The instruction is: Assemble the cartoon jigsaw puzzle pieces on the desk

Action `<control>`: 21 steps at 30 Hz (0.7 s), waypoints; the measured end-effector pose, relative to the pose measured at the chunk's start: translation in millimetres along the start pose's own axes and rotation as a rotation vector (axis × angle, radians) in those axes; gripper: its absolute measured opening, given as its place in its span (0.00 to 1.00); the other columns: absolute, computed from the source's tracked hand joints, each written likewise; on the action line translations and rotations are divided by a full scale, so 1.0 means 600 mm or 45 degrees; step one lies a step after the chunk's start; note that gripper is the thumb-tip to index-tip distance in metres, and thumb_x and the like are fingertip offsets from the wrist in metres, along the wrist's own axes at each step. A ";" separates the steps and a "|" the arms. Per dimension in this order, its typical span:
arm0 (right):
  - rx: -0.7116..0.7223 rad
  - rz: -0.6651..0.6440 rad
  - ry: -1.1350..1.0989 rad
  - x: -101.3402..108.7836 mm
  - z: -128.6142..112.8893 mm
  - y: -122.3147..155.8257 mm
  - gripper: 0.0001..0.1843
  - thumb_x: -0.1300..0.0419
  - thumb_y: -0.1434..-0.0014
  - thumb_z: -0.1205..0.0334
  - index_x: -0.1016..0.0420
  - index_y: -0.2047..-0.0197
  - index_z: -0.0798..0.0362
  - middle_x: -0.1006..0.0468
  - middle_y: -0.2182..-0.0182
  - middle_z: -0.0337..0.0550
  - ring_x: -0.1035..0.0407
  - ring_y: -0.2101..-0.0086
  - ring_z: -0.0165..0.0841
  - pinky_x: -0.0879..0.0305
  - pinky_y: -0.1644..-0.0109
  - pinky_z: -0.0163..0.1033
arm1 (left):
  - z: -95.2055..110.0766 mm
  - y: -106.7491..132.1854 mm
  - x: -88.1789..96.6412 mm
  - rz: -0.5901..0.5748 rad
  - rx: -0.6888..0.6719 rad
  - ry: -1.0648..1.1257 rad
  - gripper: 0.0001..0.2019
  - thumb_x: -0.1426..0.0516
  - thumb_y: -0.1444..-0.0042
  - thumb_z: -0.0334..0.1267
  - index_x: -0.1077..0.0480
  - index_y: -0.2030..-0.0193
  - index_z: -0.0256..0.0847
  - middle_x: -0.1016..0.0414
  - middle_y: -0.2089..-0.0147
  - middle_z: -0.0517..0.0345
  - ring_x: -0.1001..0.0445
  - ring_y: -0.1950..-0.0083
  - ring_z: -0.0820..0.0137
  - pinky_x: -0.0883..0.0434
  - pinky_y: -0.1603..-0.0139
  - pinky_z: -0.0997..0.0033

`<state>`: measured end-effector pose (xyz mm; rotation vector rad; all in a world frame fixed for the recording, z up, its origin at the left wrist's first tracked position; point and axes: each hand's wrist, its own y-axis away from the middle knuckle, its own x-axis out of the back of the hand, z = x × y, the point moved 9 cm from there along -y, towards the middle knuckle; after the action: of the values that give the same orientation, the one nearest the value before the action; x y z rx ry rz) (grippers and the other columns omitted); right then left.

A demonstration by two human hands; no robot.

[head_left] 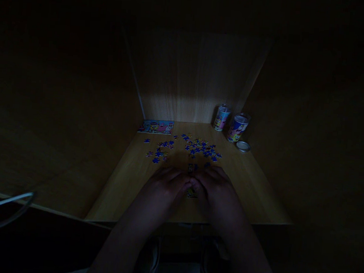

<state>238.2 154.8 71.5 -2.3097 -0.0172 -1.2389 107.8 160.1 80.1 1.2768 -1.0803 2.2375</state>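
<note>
My left hand (169, 182) and my right hand (212, 182) meet low over the front middle of the wooden board, thumbs and fingertips bent together. Both are closed on small jigsaw puzzle pieces, largely covered by the fingers. Yellowish puzzle pieces (192, 192) show below the thumbs, lying on the wood. Just beyond the fingertips is another puzzle piece (190, 167), with a blue one beside my right fingers. Farther back spreads a loose pile of puzzle pieces (201, 148), many blue side up. A smaller group of puzzle pieces (159, 152) lies to its left.
A colourful cartoon picture sheet (157, 127) lies at the back left. Two cartoon-printed cans (222, 117) (238, 128) with clear tops stand at the back right, a round lid (242, 146) near them. Wooden walls enclose the dim space. A white cable (5, 202) hangs at left.
</note>
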 end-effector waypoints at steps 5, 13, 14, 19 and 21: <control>-0.007 -0.011 -0.009 -0.004 0.005 0.001 0.10 0.39 0.20 0.60 0.17 0.54 0.49 0.14 0.57 0.45 0.24 0.52 0.44 0.30 0.42 0.51 | 0.004 0.000 0.004 0.025 -0.028 0.014 0.04 0.39 0.25 0.29 0.23 0.48 0.41 0.15 0.50 0.55 0.19 0.50 0.60 0.20 0.45 0.54; -0.013 -0.003 0.006 -0.002 0.003 0.001 0.10 0.40 0.21 0.61 0.16 0.53 0.49 0.15 0.57 0.45 0.24 0.53 0.43 0.30 0.43 0.50 | 0.011 -0.005 0.011 0.060 -0.034 -0.021 0.04 0.37 0.26 0.29 0.23 0.50 0.41 0.15 0.52 0.55 0.18 0.51 0.60 0.20 0.47 0.55; -0.014 -0.008 0.010 -0.003 0.003 0.001 0.10 0.40 0.20 0.61 0.17 0.53 0.49 0.15 0.57 0.44 0.24 0.53 0.43 0.30 0.44 0.50 | 0.011 -0.005 0.011 0.060 -0.033 -0.025 0.04 0.37 0.26 0.30 0.23 0.49 0.41 0.15 0.52 0.55 0.18 0.51 0.60 0.21 0.47 0.55; -0.003 -0.013 0.008 -0.003 0.001 0.000 0.09 0.38 0.22 0.64 0.17 0.55 0.49 0.15 0.58 0.44 0.24 0.54 0.43 0.30 0.44 0.49 | 0.009 -0.004 0.010 0.044 -0.010 -0.006 0.02 0.37 0.25 0.33 0.23 0.49 0.42 0.15 0.51 0.56 0.18 0.50 0.60 0.21 0.45 0.54; 0.000 -0.010 0.003 -0.001 0.000 -0.001 0.08 0.38 0.22 0.65 0.17 0.56 0.49 0.15 0.58 0.44 0.24 0.54 0.43 0.30 0.44 0.49 | 0.008 -0.004 0.009 0.030 0.004 0.002 0.02 0.36 0.25 0.34 0.22 0.48 0.42 0.15 0.51 0.56 0.18 0.49 0.60 0.20 0.44 0.53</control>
<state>237.7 155.6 71.0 -2.3103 -0.0255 -1.2450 109.3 157.5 87.0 1.2702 -1.0972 2.2577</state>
